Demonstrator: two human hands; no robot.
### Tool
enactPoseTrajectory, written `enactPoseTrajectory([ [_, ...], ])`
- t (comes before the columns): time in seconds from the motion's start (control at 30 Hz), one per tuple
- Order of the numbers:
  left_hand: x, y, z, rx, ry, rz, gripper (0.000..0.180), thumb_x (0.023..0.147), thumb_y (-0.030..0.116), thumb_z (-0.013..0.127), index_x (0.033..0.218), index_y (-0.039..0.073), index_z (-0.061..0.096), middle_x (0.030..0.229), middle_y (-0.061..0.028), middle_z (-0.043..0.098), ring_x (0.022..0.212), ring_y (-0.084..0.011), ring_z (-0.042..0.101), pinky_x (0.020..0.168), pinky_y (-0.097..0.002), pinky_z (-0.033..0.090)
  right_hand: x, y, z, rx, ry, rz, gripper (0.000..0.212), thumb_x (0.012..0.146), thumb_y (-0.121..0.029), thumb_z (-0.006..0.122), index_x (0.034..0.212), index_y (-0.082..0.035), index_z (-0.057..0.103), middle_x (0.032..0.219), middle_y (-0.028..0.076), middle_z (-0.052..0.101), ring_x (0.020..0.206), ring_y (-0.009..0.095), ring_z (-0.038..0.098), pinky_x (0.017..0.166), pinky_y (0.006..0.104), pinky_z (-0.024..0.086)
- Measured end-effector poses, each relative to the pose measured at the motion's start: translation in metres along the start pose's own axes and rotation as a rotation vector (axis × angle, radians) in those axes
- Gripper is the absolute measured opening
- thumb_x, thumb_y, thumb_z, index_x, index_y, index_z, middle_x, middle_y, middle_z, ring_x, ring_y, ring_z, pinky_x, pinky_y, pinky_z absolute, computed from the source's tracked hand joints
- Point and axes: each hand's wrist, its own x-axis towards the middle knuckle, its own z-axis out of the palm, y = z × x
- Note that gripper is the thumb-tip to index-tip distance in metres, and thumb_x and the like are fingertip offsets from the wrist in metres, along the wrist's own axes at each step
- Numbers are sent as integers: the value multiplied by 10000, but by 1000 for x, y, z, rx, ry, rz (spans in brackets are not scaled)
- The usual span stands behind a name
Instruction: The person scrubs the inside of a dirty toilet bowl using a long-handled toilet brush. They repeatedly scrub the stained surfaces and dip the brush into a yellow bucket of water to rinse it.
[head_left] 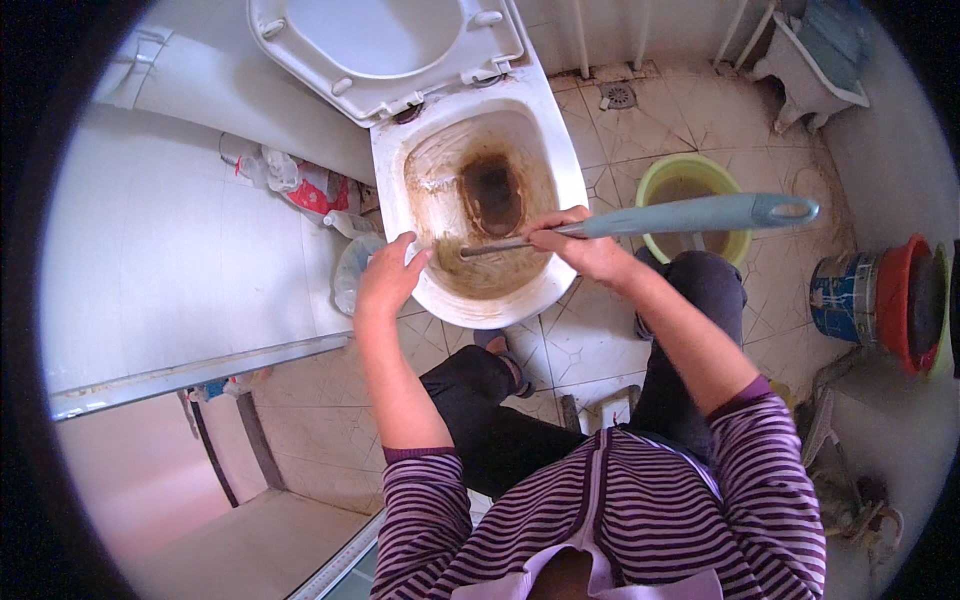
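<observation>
My right hand [590, 250] is wrapped round the metal shaft of a toilet brush [690, 214] with a long pale blue handle. The handle points off to the right, past my wrist. At the other end, the yellowish bristles lie against the inner front left of the toilet bowl [480, 312], partly blending with the stains. Brown grime coats the bowl's inside and darkens round the drain hole. My left hand [385, 280] is at the bowl's left rim, thumb and forefinger apart, holding nothing that I can see. The toilet seat [385, 85] is raised.
A light green basin [740, 180] with murky water stands right of the toilet. Further right are a paint-spattered bucket [842, 297] and a red basin [905, 300]. Plastic bags [352, 275] lie left of the toilet. A floor drain [619, 96] and a white stool [815, 70] are behind.
</observation>
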Motion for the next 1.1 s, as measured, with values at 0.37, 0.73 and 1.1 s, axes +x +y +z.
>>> enactPoseTrajectory([
  [0.37,14,22,-3,14,-15,17,450,890,301,552,1210,-12,522,1154,-226,581,1025,-340,586,885,-382,451,-4,17,5,384,112,113,230,834,-153,595,919,53,653,832,104,657,793,182,627,756,294,526],
  [0.73,10,15,-13,-46,13,-20,428,902,315,513,1203,12,536,1167,-230,569,1096,-374,530,928,-404,411,-7,20,39,576,216,41,209,865,-124,580,927,65,645,881,127,649,829,182,626,793,299,534],
  [1.1,4,8,-16,-20,79,-5,397,906,297,503,1179,12,548,1095,-241,595,1031,-379,560,892,-410,430,-11,28,68,315,378,-119,174,854,-137,605,911,15,667,779,97,666,739,130,619,691,285,499],
])
